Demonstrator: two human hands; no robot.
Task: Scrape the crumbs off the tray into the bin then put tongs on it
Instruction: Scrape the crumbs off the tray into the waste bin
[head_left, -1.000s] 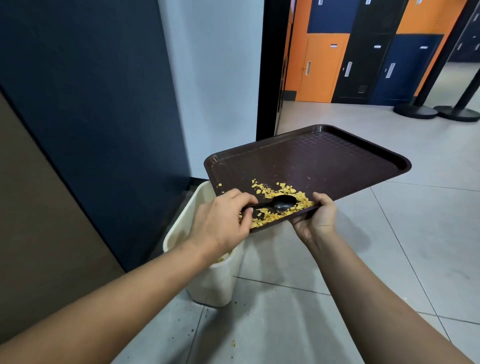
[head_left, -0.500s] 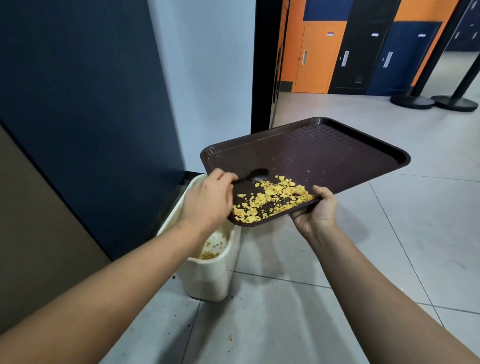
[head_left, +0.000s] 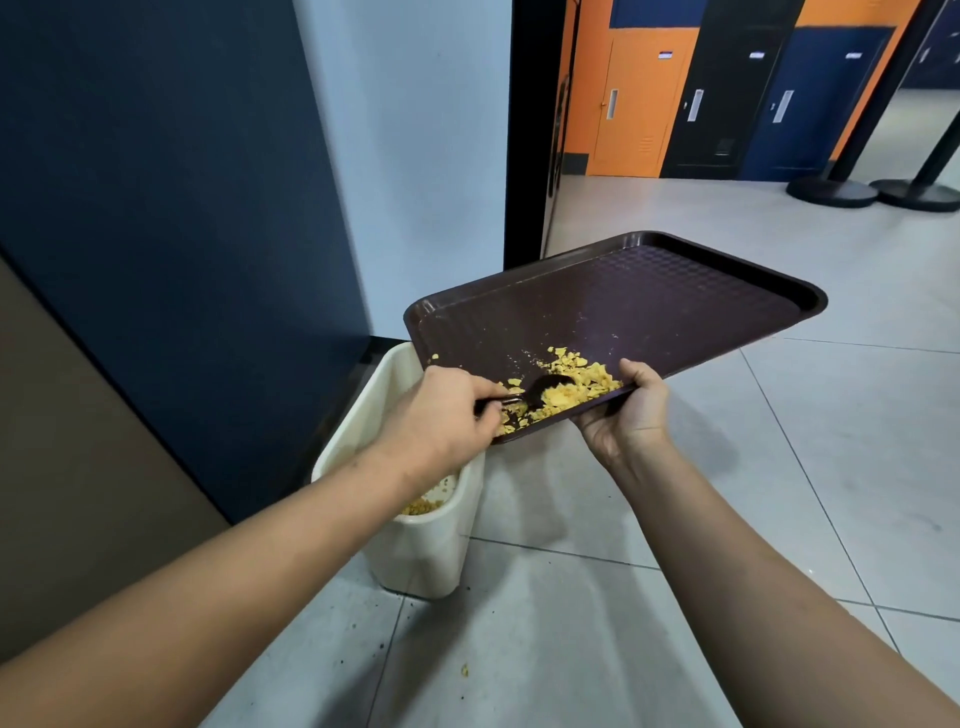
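The brown tray (head_left: 649, 306) was held tilted in the air, its near left corner dipped over the cream bin (head_left: 415, 551) that stood on the floor against the dark wall panel. A loose heap of yellow crumbs (head_left: 566, 387) lay gathered along the tray's near edge, so the scraping looked only partly done; some crumbs were already in the bin's bottom, and one flake (head_left: 464, 670) had landed on the floor tiles (head_left: 571, 649) short of it. A black spoon (head_left: 540, 391) lay with its bowl in the heap. The left hand (head_left: 441, 421) gripped the spoon's handle, fingers curled round it, just at the tray's low corner. The right hand (head_left: 631, 410) clamped the tray's near rim, thumb on top and fingers beneath. By my reckoning the rest of the pile had yet to be dragged over the edge, and the tongs step had not begun; no tongs were in sight. Beyond the doorway stood orange and blue lockers (head_left: 727, 93) and two black post bases (head_left: 872, 192).
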